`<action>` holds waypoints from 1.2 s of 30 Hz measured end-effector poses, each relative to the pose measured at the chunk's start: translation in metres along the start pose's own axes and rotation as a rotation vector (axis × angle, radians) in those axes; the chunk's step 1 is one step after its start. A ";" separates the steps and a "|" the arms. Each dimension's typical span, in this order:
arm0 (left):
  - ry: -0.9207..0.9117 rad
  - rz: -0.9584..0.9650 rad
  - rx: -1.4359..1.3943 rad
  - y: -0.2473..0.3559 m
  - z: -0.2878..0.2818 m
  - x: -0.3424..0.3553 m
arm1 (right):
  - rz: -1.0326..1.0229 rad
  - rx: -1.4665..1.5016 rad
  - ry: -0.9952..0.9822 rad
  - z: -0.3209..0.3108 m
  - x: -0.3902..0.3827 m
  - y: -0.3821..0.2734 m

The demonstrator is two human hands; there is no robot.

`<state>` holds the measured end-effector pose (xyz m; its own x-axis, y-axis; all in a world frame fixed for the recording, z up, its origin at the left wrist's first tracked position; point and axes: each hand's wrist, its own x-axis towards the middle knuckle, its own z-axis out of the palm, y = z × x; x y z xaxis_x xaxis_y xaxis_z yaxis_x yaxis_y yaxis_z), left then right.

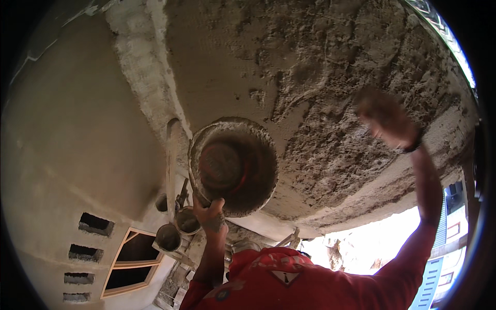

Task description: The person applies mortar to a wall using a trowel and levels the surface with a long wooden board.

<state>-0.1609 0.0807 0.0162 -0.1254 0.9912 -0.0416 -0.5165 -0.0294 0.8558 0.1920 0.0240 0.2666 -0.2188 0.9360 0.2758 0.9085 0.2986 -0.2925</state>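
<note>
My left hand [209,212] grips the rim of a round, mortar-crusted bucket [253,160], held tilted with its dark inside facing the camera; a reddish ring shows at its bottom. My right hand [387,119], smeared by motion, is raised at the right in front of a rough, lumpy mortar surface [330,144]; whether it holds anything cannot be made out. Smoother damp plaster [217,67] lies beside the rough patch, along a pale raised strip [139,57].
A wooden post [172,144] stands left of the bucket. Several other buckets [168,238] and planks sit below it. At lower left are a wood-framed window [133,230] and several wall openings [95,223]. A bright opening [387,237] shows at lower right.
</note>
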 end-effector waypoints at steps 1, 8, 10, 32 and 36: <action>-0.015 -0.008 0.005 -0.002 0.002 -0.001 | 0.006 0.074 -0.092 0.025 -0.011 -0.006; -0.021 0.010 0.099 -0.031 0.007 -0.005 | 0.436 0.638 -0.477 0.174 -0.038 -0.044; -0.015 0.070 0.076 -0.036 0.009 -0.005 | 0.451 0.999 -0.440 0.199 -0.041 -0.047; -0.047 0.077 0.071 -0.011 -0.008 0.032 | -0.152 0.036 -0.132 0.290 0.055 -0.084; -0.107 0.114 0.107 0.003 -0.021 0.049 | -0.472 -0.368 -0.404 0.269 0.042 -0.045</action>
<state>-0.1866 0.1266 0.0062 -0.0842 0.9905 0.1087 -0.4104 -0.1339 0.9020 0.0462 0.1004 0.0450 -0.6677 0.7396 -0.0844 0.7298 0.6727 0.1214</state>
